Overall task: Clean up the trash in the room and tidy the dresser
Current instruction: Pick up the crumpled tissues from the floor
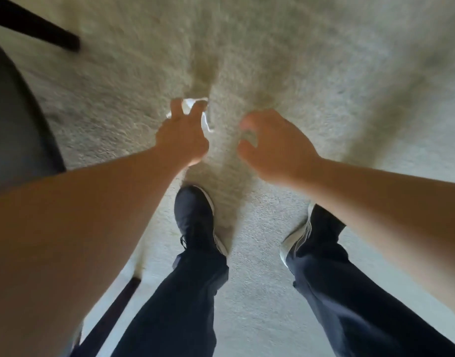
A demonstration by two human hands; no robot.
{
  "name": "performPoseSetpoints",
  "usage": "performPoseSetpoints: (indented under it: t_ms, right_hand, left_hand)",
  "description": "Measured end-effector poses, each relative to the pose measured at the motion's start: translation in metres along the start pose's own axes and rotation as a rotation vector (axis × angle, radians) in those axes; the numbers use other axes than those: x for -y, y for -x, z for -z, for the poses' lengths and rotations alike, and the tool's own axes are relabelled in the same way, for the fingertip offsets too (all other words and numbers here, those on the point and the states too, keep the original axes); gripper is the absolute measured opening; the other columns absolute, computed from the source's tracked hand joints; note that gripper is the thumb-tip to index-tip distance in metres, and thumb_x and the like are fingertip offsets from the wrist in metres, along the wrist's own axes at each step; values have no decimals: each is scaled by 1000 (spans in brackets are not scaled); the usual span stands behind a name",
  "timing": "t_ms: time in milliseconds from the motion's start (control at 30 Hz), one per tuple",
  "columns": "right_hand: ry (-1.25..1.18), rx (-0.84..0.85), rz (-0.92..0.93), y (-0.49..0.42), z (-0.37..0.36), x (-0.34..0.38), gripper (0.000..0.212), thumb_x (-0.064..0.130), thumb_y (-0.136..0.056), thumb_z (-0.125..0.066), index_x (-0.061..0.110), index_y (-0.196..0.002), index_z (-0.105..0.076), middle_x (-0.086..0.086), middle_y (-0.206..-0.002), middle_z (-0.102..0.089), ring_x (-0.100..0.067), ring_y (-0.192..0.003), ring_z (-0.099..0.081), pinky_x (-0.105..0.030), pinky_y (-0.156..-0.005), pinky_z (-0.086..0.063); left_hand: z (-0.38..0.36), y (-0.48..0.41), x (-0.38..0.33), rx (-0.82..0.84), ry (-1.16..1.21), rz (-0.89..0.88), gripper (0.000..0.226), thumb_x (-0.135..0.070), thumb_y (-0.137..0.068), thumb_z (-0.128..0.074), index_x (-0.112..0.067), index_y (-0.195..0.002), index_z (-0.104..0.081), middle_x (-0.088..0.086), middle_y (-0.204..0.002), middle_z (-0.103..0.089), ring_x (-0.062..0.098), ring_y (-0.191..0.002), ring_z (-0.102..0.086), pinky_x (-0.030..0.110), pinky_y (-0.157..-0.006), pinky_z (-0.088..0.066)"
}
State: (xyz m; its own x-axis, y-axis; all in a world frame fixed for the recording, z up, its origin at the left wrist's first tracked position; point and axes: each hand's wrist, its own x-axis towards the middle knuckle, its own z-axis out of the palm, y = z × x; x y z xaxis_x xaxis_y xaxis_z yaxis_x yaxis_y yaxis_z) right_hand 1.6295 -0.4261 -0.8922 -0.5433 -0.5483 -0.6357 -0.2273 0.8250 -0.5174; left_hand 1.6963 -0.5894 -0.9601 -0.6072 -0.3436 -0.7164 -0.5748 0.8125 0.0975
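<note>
I look straight down at a pale carpet. A crumpled white piece of trash lies on it, mostly covered by my left hand, whose fingers curl round it. My right hand hovers beside it to the right with fingers loosely curled; a small pale shape shows under its fingers, too blurred to tell whether the hand holds it. The whole frame is motion-blurred.
A dark chair seat fills the left edge, with dark chair legs at the top left and at the bottom left. My own feet in dark shoes stand on the carpet below the hands.
</note>
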Motion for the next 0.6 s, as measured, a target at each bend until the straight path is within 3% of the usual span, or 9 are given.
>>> performPoseSetpoints:
  t_ms: [100,200,300,467,600]
  right_hand:
    - [-16,-3,13,-25,-21,-16,37,33,-92,-45,22,-128,-49,1,-132,-49,-17,-117,-49,-30,-92,-42]
    - [-15,-13,12,-40,-29,-29,37,33,-93,-45,22,-128,-49,1,-131,-49,-17,-112,-50,-30,-89,-43]
    - [-9,-12,20,-42,-23,-32,36,33,-92,-45,21,-126,-50,0,-128,-51,-17,-109,-51,-35,-90,-46]
    - [-16,-94,40,-6,43,0,37,34,-91,-46,21,-126,-51,-1,-127,-52,-18,-112,-52,-33,-89,-46]
    - [17,-190,76,51,143,49,39,33,-92,-48,18,-128,-51,-4,-127,-52,-21,-113,-53,-33,-91,-45]
  left_hand:
    - [-25,-35,3,-1,-64,-25,72,-4,-80,-52,-37,-139,-26,11,-147,-13,38,-97,-55,37,-66,-46]
    - [-41,-59,0,1,-120,24,63,-6,-85,-53,-22,-141,-28,16,-147,-17,41,-116,-45,43,-84,-47]
    - [-33,-59,-7,-14,-96,44,41,-10,-90,-49,-4,-130,-41,20,-135,-35,39,-115,-49,43,-90,-45]
    - [51,5,-47,-107,-15,-200,16,-3,-90,-41,-9,-101,-50,12,-102,-53,25,-84,-52,31,-67,-38]
    - [165,79,-94,-193,91,-309,21,2,-84,-42,-11,-99,-50,10,-102,-53,27,-92,-51,32,-71,-40]
